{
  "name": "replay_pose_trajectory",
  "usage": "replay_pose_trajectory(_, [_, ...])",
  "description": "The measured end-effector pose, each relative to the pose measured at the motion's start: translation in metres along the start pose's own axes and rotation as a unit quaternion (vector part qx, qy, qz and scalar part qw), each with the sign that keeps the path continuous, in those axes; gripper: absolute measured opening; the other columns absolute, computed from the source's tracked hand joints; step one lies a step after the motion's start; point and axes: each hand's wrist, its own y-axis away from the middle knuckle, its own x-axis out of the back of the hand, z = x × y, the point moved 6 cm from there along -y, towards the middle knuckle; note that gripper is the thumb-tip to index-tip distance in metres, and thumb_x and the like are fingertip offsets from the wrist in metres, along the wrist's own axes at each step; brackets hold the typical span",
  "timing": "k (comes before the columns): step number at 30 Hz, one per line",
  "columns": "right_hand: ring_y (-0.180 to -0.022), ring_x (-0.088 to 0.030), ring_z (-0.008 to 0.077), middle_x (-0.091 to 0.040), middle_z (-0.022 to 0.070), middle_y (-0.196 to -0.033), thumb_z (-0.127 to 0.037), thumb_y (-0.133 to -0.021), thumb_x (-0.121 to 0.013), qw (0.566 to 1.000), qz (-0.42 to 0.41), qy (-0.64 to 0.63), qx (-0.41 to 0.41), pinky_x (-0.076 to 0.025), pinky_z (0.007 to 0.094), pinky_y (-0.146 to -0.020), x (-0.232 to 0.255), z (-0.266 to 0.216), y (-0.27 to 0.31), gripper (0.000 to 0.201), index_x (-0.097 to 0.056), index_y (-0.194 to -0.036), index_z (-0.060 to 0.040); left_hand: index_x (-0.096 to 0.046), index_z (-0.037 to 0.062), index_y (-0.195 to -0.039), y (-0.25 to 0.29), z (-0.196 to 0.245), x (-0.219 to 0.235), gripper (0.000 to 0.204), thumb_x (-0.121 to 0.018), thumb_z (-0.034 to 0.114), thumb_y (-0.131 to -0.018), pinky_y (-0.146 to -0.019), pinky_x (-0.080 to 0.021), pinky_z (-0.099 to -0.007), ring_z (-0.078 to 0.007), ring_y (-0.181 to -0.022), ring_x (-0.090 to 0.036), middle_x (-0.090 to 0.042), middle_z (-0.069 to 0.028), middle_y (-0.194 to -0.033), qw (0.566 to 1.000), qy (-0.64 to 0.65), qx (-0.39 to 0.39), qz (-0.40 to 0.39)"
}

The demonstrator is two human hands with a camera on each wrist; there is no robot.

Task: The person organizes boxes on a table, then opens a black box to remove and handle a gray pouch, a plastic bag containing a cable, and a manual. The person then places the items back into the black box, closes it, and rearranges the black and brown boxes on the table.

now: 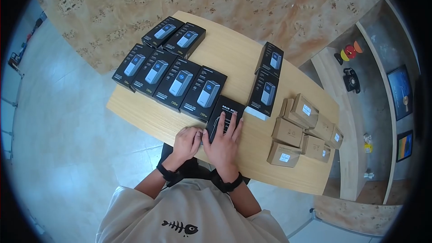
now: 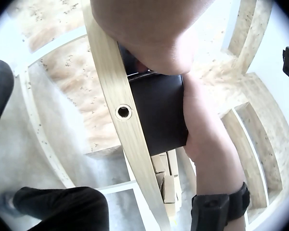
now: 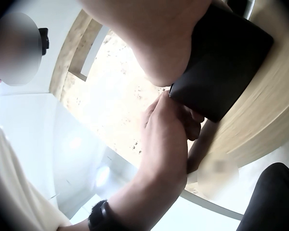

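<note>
A black retail box (image 1: 230,103) with white print and a line drawing lies near the table's front edge. Across its top rests my right hand (image 1: 223,146), fingers straight and spread, thumb along its left side. My left hand (image 1: 186,143) is at the near left corner, its curled fingers gripping the edge there; the right wrist view shows this left hand (image 3: 166,120) against the plain black end of the box (image 3: 226,62). Beside it stand several matching boxes (image 1: 204,92) with a silver device pictured on them, marked 130W.
Two more black boxes (image 1: 264,92) lie right of centre, the nearer with a white strip along its front. Small brown cartons (image 1: 288,132) are grouped on the right of the wooden table (image 1: 225,40). Beyond the table's right end are shelves with a black telephone (image 1: 351,81).
</note>
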Motion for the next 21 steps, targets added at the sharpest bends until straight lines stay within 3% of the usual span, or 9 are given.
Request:
replay_pose_trajectory(10, [-0.147, -0.032, 0.0612, -0.034, 0.0347, -0.161, -0.046, -0.101, -0.061, 1.0, 0.022, -0.003, -0.011, -0.039, 0.0641, -0.115, -0.009, 0.008, -0.02, 0.075, -0.045, -0.157, 0.0003, -0.067, 0.0031, -0.102, -0.001, 0.002, 0.002, 0.008, -0.06, 0.006, -0.098, -0.078, -0.054, -0.0474, -0.0396, -0.082, -0.068, -0.071, -0.0161, -0.09, 1.0, 0.012, 0.023, -0.004])
replay_pose_trajectory(12, [-0.15, -0.026, 0.0606, -0.03, 0.0338, -0.163, -0.044, -0.104, -0.06, 0.999, 0.013, -0.026, -0.02, -0.031, 0.0653, -0.121, -0.011, 0.011, -0.024, 0.073, -0.041, -0.159, -0.0008, -0.067, 0.0031, -0.102, -0.002, 0.003, 0.002, 0.009, -0.06, 0.006, -0.098, -0.078, -0.054, -0.0475, -0.0397, -0.083, -0.068, -0.071, -0.0163, -0.09, 1.0, 0.013, 0.025, -0.004])
replay_pose_trajectory(15, [-0.149, -0.03, 0.0604, -0.035, 0.0351, -0.161, -0.046, -0.104, -0.059, 0.999, 0.036, -0.008, -0.01, -0.036, 0.064, -0.118, -0.011, 0.013, -0.031, 0.071, -0.047, -0.156, 0.0014, -0.067, 0.0031, -0.101, -0.001, 0.004, 0.004, 0.008, -0.06, 0.006, -0.098, -0.078, -0.054, -0.0477, -0.0399, -0.082, -0.068, -0.071, -0.0168, -0.089, 1.0, 0.017, 0.024, 0.003])
replay_pose_trajectory(21, [-0.151, -0.027, 0.059, -0.032, 0.0326, -0.164, -0.043, -0.106, -0.057, 0.999, 0.024, -0.03, -0.025, -0.032, 0.0633, -0.121, -0.014, 0.02, -0.043, 0.069, -0.043, -0.158, -0.0005, -0.067, 0.0035, -0.098, 0.0, 0.002, 0.002, 0.008, -0.06, 0.006, -0.098, -0.079, -0.055, -0.0473, -0.0398, -0.082, -0.069, -0.072, -0.0168, -0.088, 1.0, 0.019, 0.016, -0.015])
